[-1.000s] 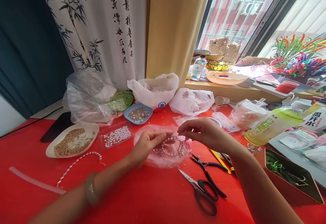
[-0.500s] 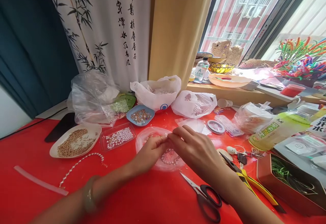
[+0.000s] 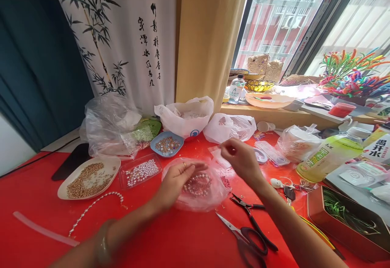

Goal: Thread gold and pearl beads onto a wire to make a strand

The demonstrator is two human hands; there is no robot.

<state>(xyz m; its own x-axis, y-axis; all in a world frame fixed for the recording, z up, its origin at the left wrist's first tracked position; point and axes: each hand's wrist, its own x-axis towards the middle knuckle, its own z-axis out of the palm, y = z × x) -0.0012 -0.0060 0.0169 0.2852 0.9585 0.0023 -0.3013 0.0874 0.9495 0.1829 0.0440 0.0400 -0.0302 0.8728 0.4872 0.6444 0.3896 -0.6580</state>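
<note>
My left hand [image 3: 179, 178] is over the near-left side of a clear plastic bag [image 3: 210, 201], its thumb pressed against the fingers. Whatever it pinches is too small to make out. Inside the bag lies a coil of beaded strands [image 3: 198, 184]. Raised to the right of the bag, my right hand [image 3: 240, 160] has its fingertips pinched together, and no object between them can be made out. Small pink beads [image 3: 225, 181] lie by the bag's right edge. Below my right forearm are black-handled pliers [image 3: 251, 215] and scissors [image 3: 243, 235].
On the red table [image 3: 146, 239] stand a tray of gold beads [image 3: 88, 180], a clear box of pearls [image 3: 141, 172] and a blue dish of beads [image 3: 167, 144]. A pearl strand [image 3: 94, 205] lies left. At right are a bottle [image 3: 329, 156] and an open box [image 3: 347, 219].
My hands have come apart: the right has moved up and to the right, still pinched, while the left stays over the bag. The bag's beaded strands and the black-handled pliers now show more.
</note>
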